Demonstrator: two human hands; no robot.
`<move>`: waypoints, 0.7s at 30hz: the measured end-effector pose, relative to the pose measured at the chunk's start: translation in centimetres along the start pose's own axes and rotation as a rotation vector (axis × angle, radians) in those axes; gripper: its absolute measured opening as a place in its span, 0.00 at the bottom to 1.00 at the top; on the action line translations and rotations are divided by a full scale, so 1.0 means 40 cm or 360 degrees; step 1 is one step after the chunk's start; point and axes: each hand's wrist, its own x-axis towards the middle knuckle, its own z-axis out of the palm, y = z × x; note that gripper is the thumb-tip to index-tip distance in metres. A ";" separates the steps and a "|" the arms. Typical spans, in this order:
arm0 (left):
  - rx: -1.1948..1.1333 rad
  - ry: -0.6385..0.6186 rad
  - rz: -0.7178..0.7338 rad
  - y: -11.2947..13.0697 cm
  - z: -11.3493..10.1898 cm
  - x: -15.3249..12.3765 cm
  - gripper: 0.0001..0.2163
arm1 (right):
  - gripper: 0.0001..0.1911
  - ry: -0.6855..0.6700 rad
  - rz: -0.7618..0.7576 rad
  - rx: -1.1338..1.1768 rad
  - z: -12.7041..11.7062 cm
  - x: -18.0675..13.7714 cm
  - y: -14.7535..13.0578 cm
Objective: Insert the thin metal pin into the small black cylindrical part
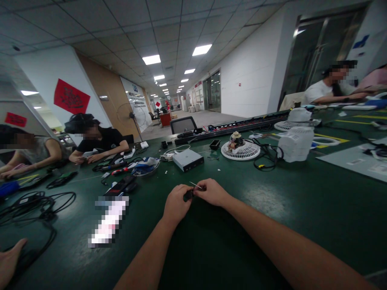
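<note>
My left hand (177,204) is closed around a small black part (189,195), held just above the green tabletop. My right hand (214,194) meets it from the right, its fingertips pinched together close to the same part. A thin, pale metal rod (195,185) sticks out up and to the left from the right fingertips. Whether the rod is joined to the black part cannot be made out, as fingers cover most of both. Beyond my hands lies a grey optical disc drive (188,159).
A white fan grille with a motor (240,147) and a white plastic housing (296,144) stand at the right. Leftward are a blurred bright object (109,223), black cables (33,205) and another person's hand (11,262). Several people sit around the table (242,249).
</note>
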 end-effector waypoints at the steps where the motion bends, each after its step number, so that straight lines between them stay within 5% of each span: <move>1: -0.0009 -0.0007 0.0008 0.000 0.000 0.000 0.13 | 0.07 0.0046 0.0046 -0.0016 -0.002 -0.001 -0.003; 21: -0.0024 -0.0093 -0.0050 0.013 -0.005 -0.001 0.14 | 0.09 -0.0002 0.0120 -0.0161 -0.001 -0.013 -0.026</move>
